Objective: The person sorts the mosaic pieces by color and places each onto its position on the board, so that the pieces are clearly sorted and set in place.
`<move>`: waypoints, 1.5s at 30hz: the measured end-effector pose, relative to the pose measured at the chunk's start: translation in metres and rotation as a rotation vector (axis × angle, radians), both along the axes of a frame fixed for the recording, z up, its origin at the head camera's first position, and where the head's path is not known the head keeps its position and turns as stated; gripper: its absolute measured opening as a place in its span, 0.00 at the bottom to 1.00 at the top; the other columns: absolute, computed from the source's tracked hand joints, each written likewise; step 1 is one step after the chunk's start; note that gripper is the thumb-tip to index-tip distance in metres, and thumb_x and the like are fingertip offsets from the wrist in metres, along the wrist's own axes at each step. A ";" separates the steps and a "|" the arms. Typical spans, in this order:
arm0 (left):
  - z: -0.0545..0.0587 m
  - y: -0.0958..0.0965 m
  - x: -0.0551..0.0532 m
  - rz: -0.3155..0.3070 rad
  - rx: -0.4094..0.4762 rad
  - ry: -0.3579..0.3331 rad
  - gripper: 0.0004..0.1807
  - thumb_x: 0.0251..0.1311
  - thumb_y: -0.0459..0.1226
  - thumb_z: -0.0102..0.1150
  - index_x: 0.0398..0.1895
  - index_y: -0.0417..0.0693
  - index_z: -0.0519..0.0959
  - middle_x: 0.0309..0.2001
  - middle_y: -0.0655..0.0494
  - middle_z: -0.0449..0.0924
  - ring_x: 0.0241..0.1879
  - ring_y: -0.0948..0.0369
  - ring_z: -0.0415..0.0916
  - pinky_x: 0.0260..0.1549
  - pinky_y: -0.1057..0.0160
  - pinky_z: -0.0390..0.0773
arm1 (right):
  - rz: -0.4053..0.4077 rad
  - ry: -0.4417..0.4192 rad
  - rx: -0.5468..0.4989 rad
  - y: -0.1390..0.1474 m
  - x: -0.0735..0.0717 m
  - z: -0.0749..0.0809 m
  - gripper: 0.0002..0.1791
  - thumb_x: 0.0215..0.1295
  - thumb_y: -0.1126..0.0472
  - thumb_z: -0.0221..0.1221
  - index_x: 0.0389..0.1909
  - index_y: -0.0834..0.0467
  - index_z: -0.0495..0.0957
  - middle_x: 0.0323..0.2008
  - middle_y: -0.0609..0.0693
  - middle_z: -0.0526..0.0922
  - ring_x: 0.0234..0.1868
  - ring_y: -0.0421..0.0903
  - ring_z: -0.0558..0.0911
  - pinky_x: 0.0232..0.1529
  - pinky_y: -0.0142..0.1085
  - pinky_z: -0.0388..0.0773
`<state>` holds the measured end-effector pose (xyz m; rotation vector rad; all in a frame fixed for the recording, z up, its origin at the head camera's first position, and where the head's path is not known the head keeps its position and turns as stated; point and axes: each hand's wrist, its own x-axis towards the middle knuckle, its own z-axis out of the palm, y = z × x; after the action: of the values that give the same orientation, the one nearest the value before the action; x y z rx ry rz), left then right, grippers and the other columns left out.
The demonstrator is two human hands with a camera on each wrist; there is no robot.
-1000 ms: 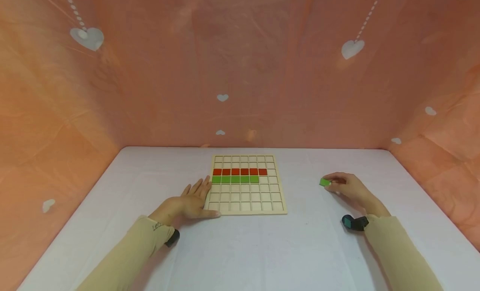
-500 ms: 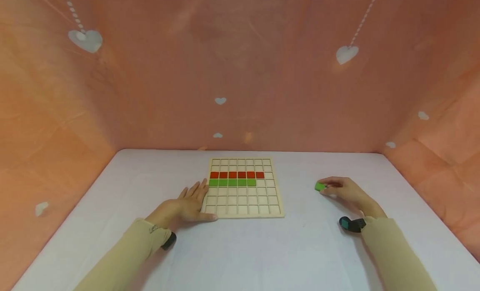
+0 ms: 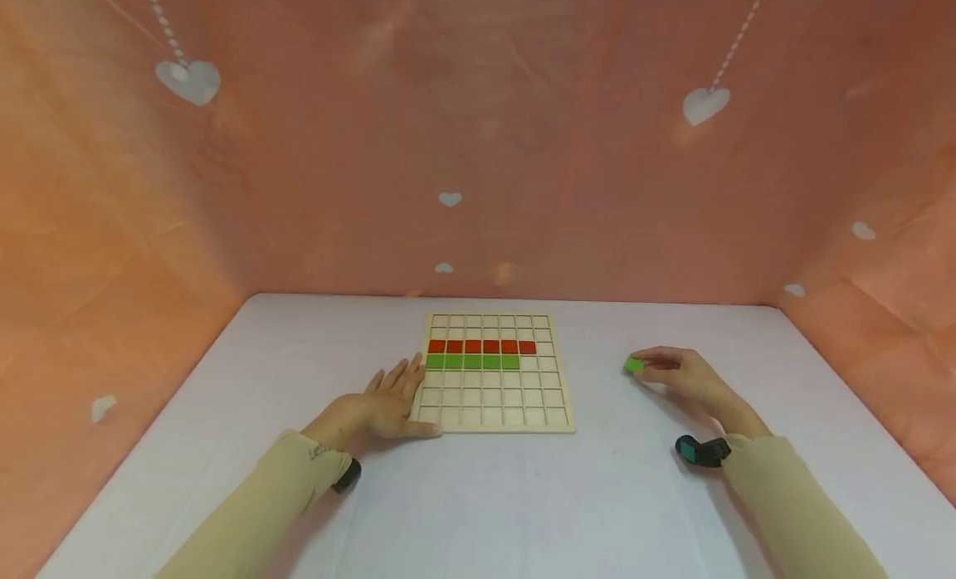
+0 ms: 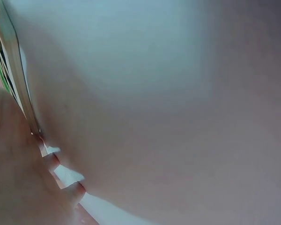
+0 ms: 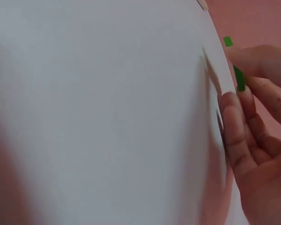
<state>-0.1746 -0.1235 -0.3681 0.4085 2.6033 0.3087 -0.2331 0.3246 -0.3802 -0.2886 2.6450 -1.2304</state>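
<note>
A pale wooden grid board (image 3: 493, 432) lies flat near the table's middle. Across it run a row of red square tiles (image 3: 473, 347) and, just below, a row of green square tiles (image 3: 473, 362); the other squares are bare wood. My left hand (image 3: 384, 413) rests at the board's left side, fingers spread, thumb along its front left corner. Well to the right of the board, my right hand (image 3: 683, 377) pinches a single green tile (image 3: 633, 365) between thumb and fingers. That tile (image 5: 239, 78) stands on edge in the right wrist view, partly covered by the thumb.
A white cloth covers the table (image 3: 478, 504). Behind and beside it hang orange-pink curtains (image 3: 493, 148) with white hearts. Each wrist carries a dark camera band, such as the right band (image 3: 702, 452).
My right hand has moved slightly left toward the board with the green tile. The left hand stays at the board. The head view has shifted a little.
</note>
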 end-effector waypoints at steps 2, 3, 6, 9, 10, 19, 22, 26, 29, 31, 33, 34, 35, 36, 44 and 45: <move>0.001 0.001 0.000 -0.001 0.004 -0.008 0.60 0.57 0.67 0.50 0.75 0.36 0.36 0.77 0.44 0.25 0.76 0.46 0.26 0.72 0.42 0.34 | -0.002 0.007 -0.013 -0.004 -0.002 -0.002 0.28 0.61 0.52 0.64 0.59 0.63 0.75 0.50 0.57 0.82 0.44 0.33 0.76 0.44 0.30 0.72; 0.000 0.001 -0.001 0.000 0.001 -0.010 0.60 0.57 0.68 0.50 0.75 0.37 0.36 0.77 0.45 0.24 0.76 0.47 0.26 0.72 0.42 0.34 | -0.005 0.005 -0.019 -0.006 -0.002 -0.003 0.28 0.61 0.53 0.64 0.59 0.63 0.75 0.49 0.56 0.83 0.43 0.32 0.76 0.44 0.30 0.72; -0.003 0.000 -0.001 -0.008 0.005 -0.007 0.61 0.56 0.68 0.49 0.75 0.36 0.36 0.77 0.44 0.24 0.76 0.46 0.26 0.71 0.42 0.34 | 0.000 0.008 -0.030 -0.013 -0.004 -0.005 0.27 0.61 0.54 0.64 0.59 0.64 0.75 0.47 0.55 0.83 0.42 0.33 0.77 0.43 0.30 0.72; -0.006 -0.001 -0.003 -0.003 0.008 0.009 0.61 0.56 0.69 0.50 0.75 0.37 0.36 0.77 0.45 0.25 0.76 0.46 0.26 0.71 0.42 0.34 | 0.000 0.021 -0.044 -0.021 -0.007 -0.007 0.27 0.61 0.55 0.64 0.58 0.64 0.75 0.46 0.56 0.83 0.41 0.34 0.77 0.43 0.30 0.72; -0.006 -0.001 -0.003 -0.003 0.009 0.014 0.61 0.56 0.68 0.50 0.75 0.36 0.37 0.77 0.44 0.25 0.76 0.46 0.27 0.71 0.41 0.35 | -0.001 0.025 -0.045 -0.023 -0.008 -0.008 0.27 0.61 0.55 0.64 0.58 0.63 0.75 0.47 0.57 0.83 0.41 0.34 0.77 0.43 0.30 0.72; 0.001 0.002 -0.001 0.005 -0.005 -0.005 0.59 0.57 0.66 0.52 0.75 0.36 0.36 0.77 0.45 0.25 0.76 0.47 0.27 0.72 0.43 0.35 | 0.015 0.026 -0.061 -0.042 -0.010 -0.006 0.25 0.61 0.57 0.64 0.57 0.63 0.76 0.47 0.57 0.83 0.42 0.37 0.78 0.44 0.33 0.72; 0.004 0.004 0.000 -0.006 0.003 0.005 0.58 0.59 0.64 0.52 0.75 0.34 0.38 0.77 0.42 0.27 0.76 0.45 0.29 0.71 0.41 0.36 | 0.017 0.019 -0.064 -0.046 -0.010 -0.005 0.24 0.61 0.58 0.64 0.57 0.63 0.76 0.48 0.58 0.82 0.43 0.40 0.78 0.42 0.33 0.73; 0.005 0.004 0.001 -0.004 -0.008 0.016 0.58 0.59 0.64 0.52 0.75 0.34 0.38 0.77 0.42 0.28 0.76 0.45 0.30 0.71 0.42 0.38 | 0.028 0.016 -0.063 -0.053 -0.012 -0.005 0.24 0.61 0.58 0.64 0.57 0.62 0.76 0.50 0.59 0.82 0.44 0.41 0.78 0.43 0.32 0.72; 0.005 0.004 0.000 -0.003 -0.018 0.012 0.57 0.59 0.64 0.52 0.75 0.35 0.38 0.77 0.42 0.27 0.76 0.45 0.30 0.71 0.41 0.38 | 0.041 0.020 -0.072 -0.058 -0.013 -0.005 0.24 0.61 0.58 0.64 0.57 0.63 0.76 0.49 0.59 0.82 0.45 0.42 0.79 0.45 0.33 0.72; 0.005 0.004 0.000 -0.004 -0.027 0.003 0.57 0.60 0.64 0.51 0.75 0.35 0.37 0.77 0.43 0.26 0.76 0.45 0.29 0.71 0.42 0.37 | 0.045 0.016 -0.076 -0.062 -0.013 -0.005 0.24 0.61 0.58 0.63 0.57 0.64 0.76 0.48 0.59 0.82 0.45 0.42 0.78 0.46 0.34 0.72; 0.005 0.004 -0.001 -0.007 -0.027 -0.003 0.57 0.60 0.63 0.51 0.75 0.35 0.37 0.77 0.43 0.26 0.76 0.46 0.28 0.71 0.42 0.36 | 0.036 0.006 -0.080 -0.066 -0.014 -0.005 0.23 0.61 0.59 0.64 0.57 0.63 0.76 0.48 0.58 0.82 0.45 0.43 0.78 0.47 0.34 0.72; 0.004 0.003 -0.001 -0.010 -0.026 -0.003 0.57 0.60 0.63 0.50 0.75 0.35 0.37 0.77 0.43 0.25 0.76 0.45 0.28 0.71 0.41 0.36 | 0.032 0.003 -0.078 -0.067 -0.014 -0.005 0.23 0.61 0.58 0.64 0.56 0.62 0.77 0.48 0.57 0.82 0.44 0.42 0.78 0.48 0.34 0.72; 0.005 0.004 -0.001 -0.011 -0.027 -0.004 0.57 0.60 0.63 0.50 0.75 0.35 0.37 0.77 0.43 0.25 0.76 0.46 0.27 0.72 0.42 0.36 | 0.036 0.001 -0.076 -0.069 -0.014 -0.005 0.23 0.61 0.58 0.64 0.57 0.62 0.77 0.48 0.56 0.82 0.44 0.42 0.78 0.48 0.34 0.71; 0.005 0.004 -0.001 -0.012 -0.026 -0.004 0.57 0.60 0.63 0.50 0.75 0.35 0.37 0.77 0.43 0.25 0.76 0.46 0.28 0.71 0.41 0.36 | 0.039 0.000 -0.076 -0.071 -0.014 -0.005 0.23 0.61 0.58 0.64 0.57 0.62 0.77 0.48 0.56 0.82 0.44 0.42 0.78 0.48 0.34 0.71; 0.006 0.004 -0.002 -0.010 -0.032 -0.010 0.57 0.60 0.64 0.50 0.75 0.35 0.36 0.77 0.43 0.25 0.76 0.46 0.27 0.71 0.41 0.36 | 0.101 0.024 -0.102 -0.083 -0.016 -0.003 0.24 0.60 0.59 0.65 0.56 0.64 0.77 0.44 0.57 0.84 0.42 0.41 0.79 0.43 0.32 0.72; 0.006 0.004 -0.001 -0.011 -0.030 -0.009 0.57 0.60 0.63 0.50 0.75 0.35 0.36 0.77 0.43 0.25 0.76 0.45 0.27 0.71 0.41 0.36 | 0.106 0.022 -0.101 -0.085 -0.016 -0.002 0.24 0.60 0.59 0.65 0.56 0.64 0.77 0.43 0.57 0.83 0.42 0.42 0.78 0.43 0.32 0.71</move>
<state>-0.1759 -0.1194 -0.3621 0.4099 2.5930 0.2672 -0.2491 0.2397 -0.3826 -0.4547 2.5535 -1.3350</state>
